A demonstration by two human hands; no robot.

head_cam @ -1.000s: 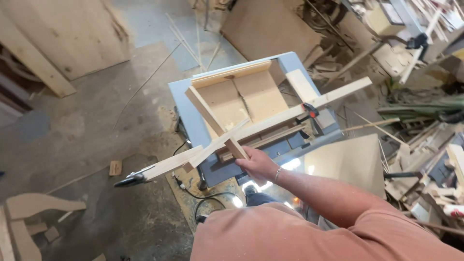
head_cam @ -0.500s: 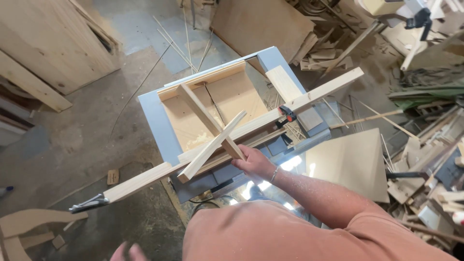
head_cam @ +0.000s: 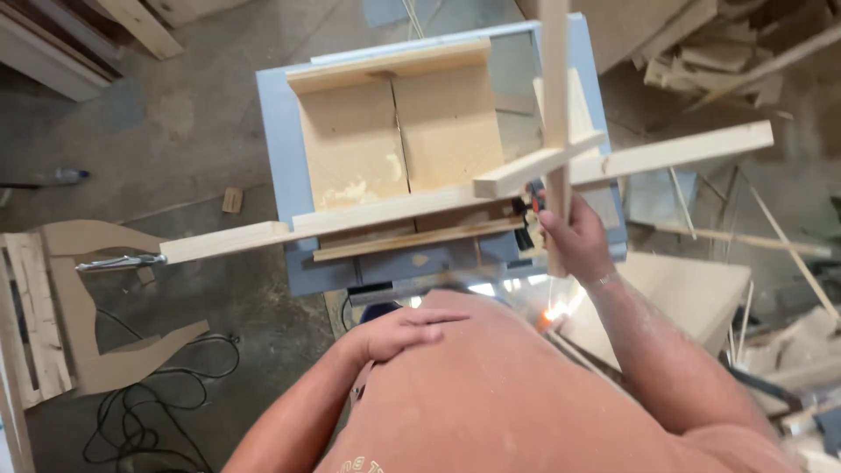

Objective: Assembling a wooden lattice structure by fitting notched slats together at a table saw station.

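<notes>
Plywood sled [head_cam: 399, 131] sits on the blue-grey counter [head_cam: 273, 140] of the saw, a shallow open box with a raised fence at the far side and another at the near side; its floor is bare except for a narrow cut line down the middle and a pale patch by the near fence. A long wooden batten [head_cam: 350, 217] lies across the near fence and runs far past both edges of the counter, left toward a metal clamp [head_cam: 118, 261] at its end and right out over the scrap piles.

The right hand [head_cam: 574, 238] is at the right end of the sled, its fingers clenched around a wooden strip [head_cam: 555, 96] held upright, and a shorter cross piece [head_cam: 539, 165] is joined to that strip just above the grip. The left hand [head_cam: 405, 334] rests flat on the person's orange shirt [head_cam: 526, 394], fingers released and holding nothing.

Left of the counter the concrete floor [head_cam: 175, 123] is mostly open, with a curved board cutout [head_cam: 96, 307] and a black cable [head_cam: 131, 420] on it. To the right, offcuts [head_cam: 701, 61] and a pale panel [head_cam: 683, 289] crowd close to the counter's edge.
</notes>
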